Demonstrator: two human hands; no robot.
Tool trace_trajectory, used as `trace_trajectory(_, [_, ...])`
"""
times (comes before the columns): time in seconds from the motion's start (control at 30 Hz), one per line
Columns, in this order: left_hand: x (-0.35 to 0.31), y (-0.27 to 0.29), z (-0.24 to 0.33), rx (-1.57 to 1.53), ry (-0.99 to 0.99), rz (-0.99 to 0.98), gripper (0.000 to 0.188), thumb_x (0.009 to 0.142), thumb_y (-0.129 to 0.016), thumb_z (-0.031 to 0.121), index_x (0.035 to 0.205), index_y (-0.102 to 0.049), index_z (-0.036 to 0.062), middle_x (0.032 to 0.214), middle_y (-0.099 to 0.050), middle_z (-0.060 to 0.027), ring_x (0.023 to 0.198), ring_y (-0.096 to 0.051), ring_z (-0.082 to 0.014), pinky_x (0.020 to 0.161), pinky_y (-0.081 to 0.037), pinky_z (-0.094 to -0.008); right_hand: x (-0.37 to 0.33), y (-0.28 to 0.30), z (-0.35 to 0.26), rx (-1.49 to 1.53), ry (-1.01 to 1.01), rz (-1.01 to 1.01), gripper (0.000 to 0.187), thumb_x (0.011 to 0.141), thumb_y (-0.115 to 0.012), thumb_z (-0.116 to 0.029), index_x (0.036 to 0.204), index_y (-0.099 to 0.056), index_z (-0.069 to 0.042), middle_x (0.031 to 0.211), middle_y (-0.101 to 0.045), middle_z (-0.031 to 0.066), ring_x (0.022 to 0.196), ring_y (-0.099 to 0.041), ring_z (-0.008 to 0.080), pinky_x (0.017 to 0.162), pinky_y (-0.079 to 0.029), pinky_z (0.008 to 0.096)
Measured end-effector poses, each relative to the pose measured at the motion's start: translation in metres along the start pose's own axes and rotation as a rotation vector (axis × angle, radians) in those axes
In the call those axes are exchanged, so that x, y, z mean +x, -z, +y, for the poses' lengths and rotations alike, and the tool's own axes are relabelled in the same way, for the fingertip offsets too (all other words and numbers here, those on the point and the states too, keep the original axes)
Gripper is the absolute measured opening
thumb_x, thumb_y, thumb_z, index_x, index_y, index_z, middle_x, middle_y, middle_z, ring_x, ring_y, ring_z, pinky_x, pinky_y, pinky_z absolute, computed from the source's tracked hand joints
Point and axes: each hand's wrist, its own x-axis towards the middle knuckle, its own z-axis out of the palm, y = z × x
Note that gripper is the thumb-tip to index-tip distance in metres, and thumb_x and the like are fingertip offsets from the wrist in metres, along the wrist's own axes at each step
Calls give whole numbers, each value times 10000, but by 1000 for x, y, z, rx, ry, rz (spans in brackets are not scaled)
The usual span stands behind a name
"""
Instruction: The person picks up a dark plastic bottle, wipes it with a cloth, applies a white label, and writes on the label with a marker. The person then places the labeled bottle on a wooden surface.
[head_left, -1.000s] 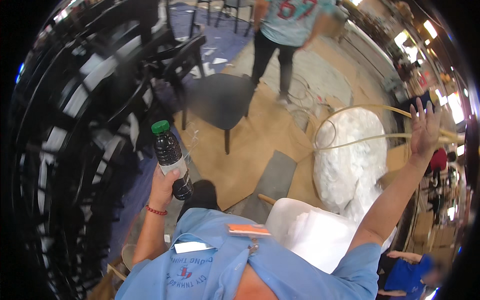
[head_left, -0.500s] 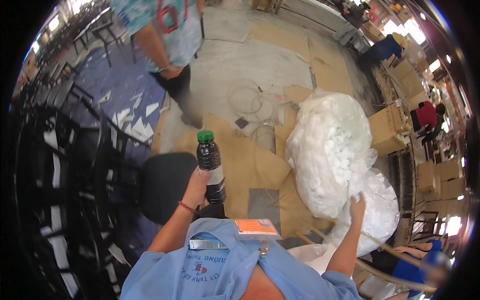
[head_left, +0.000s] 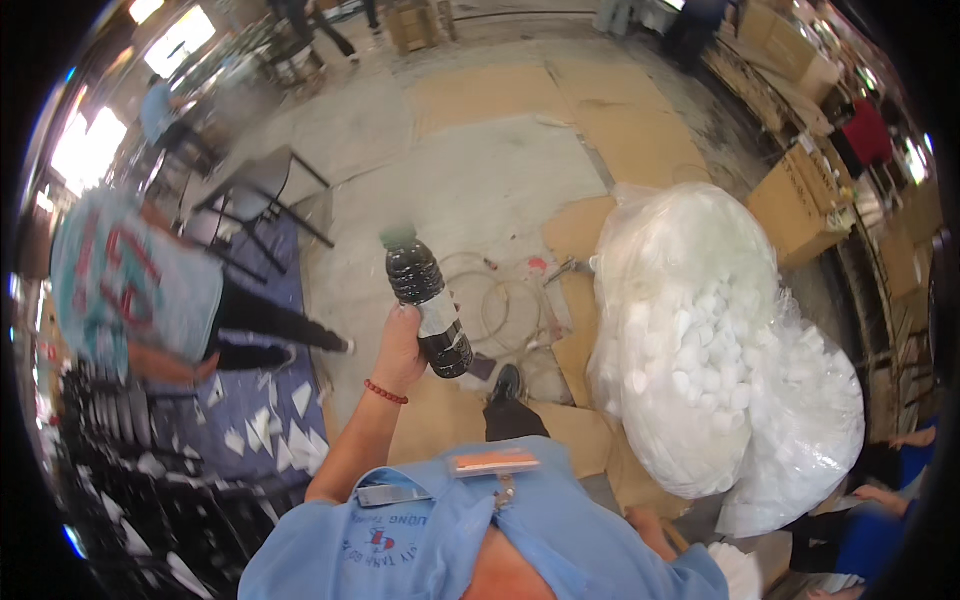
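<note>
My left hand (head_left: pixel 402 352) is wrapped round a clear plastic bottle (head_left: pixel 432 305) of dark liquid. The bottle has a green cap and a pale label, and it tilts with its cap up and to the left. A red bead bracelet circles that wrist. Low beside my body hangs my right hand (head_left: pixel 645 522), partly behind my blue shirt; its fingers do not show clearly. A large clear bag (head_left: pixel 690 330) of white foam-like pieces stands to the right, and a smaller clear bag (head_left: pixel 805 430) leans against it.
A coiled hose (head_left: pixel 505 315) lies on the floor ahead, near my dark shoe (head_left: pixel 507 385). At the left, a person in a patterned shirt (head_left: pixel 140 280) stands near a black chair (head_left: pixel 255 200) and a blue sheet with white scraps. Cardboard boxes (head_left: pixel 795 205) stand at the right.
My right hand has left the smaller bag and dropped to my side. The bottle is still in my left hand. My view has shifted, and the person now appears farther left.
</note>
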Motion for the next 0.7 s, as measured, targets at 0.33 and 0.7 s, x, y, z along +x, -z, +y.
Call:
trace_trajectory(0.33, [336, 35, -19, -54, 213, 82, 491, 985, -504, 377, 1288, -516, -8, 1162, -644, -144, 1047, -636, -258, 883, -532, -405, 120, 252, -415, 550, 415, 145, 454, 924, -595, -179, 1346, -546, -17, 1149, -669, 111, 936, -649, 188, 756, -533, 336])
trace_trajectory(0.7, [812, 31, -112, 17, 458, 26, 538, 907, -639, 365, 1286, -502, 8, 1104, -649, -129, 982, -655, -240, 858, -545, -397, 345, 412, -672, 162, 285, 304, 452, 853, -646, -215, 1244, -627, 12, 1041, -702, 176, 941, -669, 244, 838, -518, 358])
